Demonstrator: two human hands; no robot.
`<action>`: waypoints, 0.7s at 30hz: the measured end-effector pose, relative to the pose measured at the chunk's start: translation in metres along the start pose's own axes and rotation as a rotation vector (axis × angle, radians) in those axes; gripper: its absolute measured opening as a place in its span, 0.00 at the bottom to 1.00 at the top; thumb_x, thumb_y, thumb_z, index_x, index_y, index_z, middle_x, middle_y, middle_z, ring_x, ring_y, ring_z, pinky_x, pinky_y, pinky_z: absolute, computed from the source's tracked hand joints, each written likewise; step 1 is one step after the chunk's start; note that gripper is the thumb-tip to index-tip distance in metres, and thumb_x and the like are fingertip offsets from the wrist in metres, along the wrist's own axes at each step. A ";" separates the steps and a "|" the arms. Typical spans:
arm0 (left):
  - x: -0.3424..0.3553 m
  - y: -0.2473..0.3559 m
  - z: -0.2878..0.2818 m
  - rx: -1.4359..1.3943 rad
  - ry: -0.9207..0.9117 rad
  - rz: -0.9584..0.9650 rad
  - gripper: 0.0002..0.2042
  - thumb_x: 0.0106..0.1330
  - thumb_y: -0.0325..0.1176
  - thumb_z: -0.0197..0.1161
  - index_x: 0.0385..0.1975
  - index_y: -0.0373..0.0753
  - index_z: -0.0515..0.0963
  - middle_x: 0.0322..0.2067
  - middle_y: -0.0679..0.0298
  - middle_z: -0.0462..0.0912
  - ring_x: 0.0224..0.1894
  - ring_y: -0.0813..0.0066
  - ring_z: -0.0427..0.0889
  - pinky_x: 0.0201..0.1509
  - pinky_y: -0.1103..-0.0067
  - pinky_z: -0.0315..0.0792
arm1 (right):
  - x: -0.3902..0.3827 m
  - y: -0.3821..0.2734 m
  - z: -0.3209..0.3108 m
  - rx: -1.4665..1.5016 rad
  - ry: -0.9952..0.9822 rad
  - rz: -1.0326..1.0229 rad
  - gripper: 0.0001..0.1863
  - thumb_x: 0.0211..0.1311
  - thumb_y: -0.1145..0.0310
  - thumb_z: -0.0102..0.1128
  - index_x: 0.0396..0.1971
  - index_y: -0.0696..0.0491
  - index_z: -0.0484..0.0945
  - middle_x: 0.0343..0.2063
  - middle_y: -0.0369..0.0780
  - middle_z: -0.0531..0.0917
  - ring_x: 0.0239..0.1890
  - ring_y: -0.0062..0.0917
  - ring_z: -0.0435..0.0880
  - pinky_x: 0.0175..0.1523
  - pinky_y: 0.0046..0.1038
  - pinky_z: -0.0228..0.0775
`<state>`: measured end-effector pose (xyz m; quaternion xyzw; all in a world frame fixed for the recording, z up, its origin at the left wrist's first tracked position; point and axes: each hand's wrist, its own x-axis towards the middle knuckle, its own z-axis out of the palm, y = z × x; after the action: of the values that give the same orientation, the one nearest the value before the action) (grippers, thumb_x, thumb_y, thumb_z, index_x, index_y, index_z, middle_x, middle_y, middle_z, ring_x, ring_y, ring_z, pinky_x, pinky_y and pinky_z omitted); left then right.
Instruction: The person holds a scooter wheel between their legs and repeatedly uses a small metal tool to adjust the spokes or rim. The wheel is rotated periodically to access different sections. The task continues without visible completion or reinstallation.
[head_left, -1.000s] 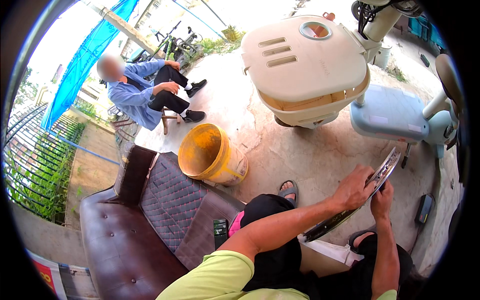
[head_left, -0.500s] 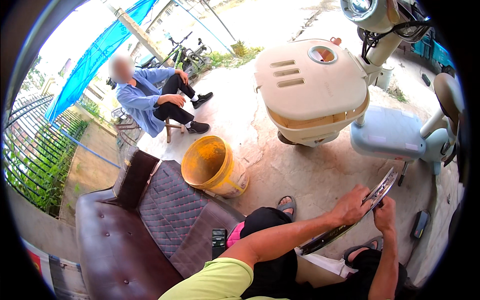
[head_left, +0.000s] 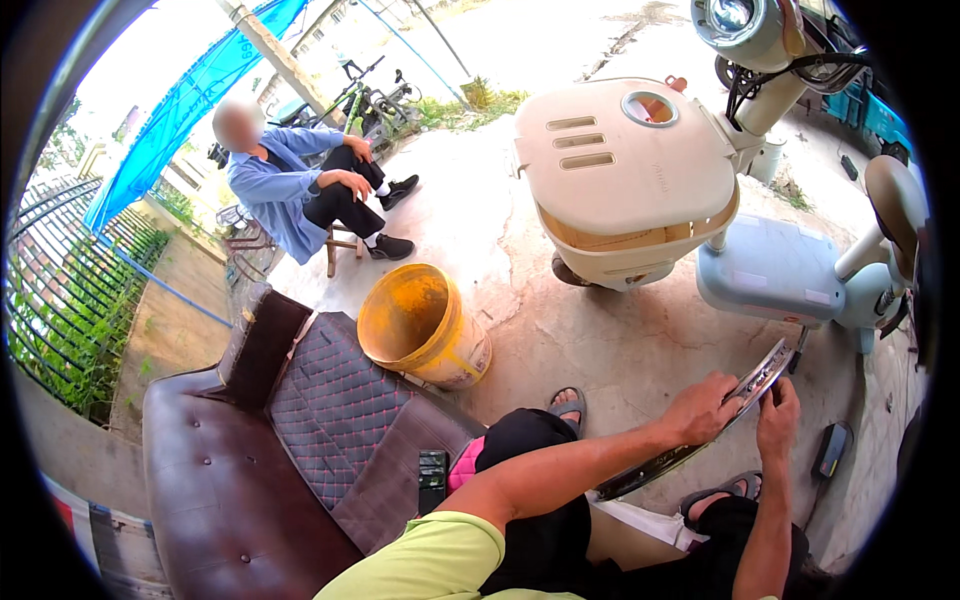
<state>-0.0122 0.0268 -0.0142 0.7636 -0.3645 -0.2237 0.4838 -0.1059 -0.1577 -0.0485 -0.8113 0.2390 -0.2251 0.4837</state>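
Left hand [head_left: 697, 408]: I'm seeing it closing around the metal rim [head_left: 764, 374] near its upper end.
Right hand [head_left: 778, 415]: fingers are curling narrowly against the rim's right side; whether they're gripping, I cannot tell.
Rim position: slanting before the knees, above the concrete floor [head_left: 560, 345].
Sofa [head_left: 225, 465]: supporting a black phone [head_left: 432, 480].
Yellow bucket [head_left: 455, 345]: standing just beside the sofa.

Silver and black rim [head_left: 765, 372], yellow bucket [head_left: 458, 345], cream basket [head_left: 612, 263], dark grey cushion [head_left: 338, 420] with red diamond stitching
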 end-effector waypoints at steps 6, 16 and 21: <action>0.003 -0.004 0.003 -0.042 0.007 -0.013 0.16 0.72 0.43 0.55 0.40 0.33 0.76 0.37 0.42 0.79 0.43 0.41 0.78 0.48 0.59 0.70 | 0.013 0.066 0.010 0.410 -0.124 0.123 0.09 0.77 0.73 0.53 0.48 0.58 0.80 0.38 0.33 0.83 0.37 0.15 0.79 0.43 0.21 0.74; 0.002 -0.002 -0.002 -0.061 0.012 0.004 0.15 0.71 0.41 0.55 0.37 0.33 0.75 0.36 0.42 0.78 0.41 0.41 0.78 0.47 0.58 0.70 | 0.013 0.071 0.022 0.655 -0.147 0.067 0.09 0.77 0.73 0.56 0.48 0.59 0.82 0.39 0.31 0.84 0.38 0.14 0.78 0.46 0.20 0.72; 0.003 -0.004 -0.002 -0.024 0.012 -0.004 0.15 0.71 0.41 0.55 0.38 0.32 0.75 0.35 0.42 0.78 0.41 0.41 0.78 0.47 0.58 0.70 | 0.007 0.059 0.031 0.592 -0.065 0.050 0.08 0.76 0.75 0.55 0.45 0.59 0.82 0.37 0.31 0.83 0.37 0.13 0.77 0.43 0.18 0.70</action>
<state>-0.0080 0.0264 -0.0168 0.7597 -0.3572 -0.2247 0.4948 -0.0918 -0.1661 -0.1133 -0.6356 0.1671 -0.2470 0.7121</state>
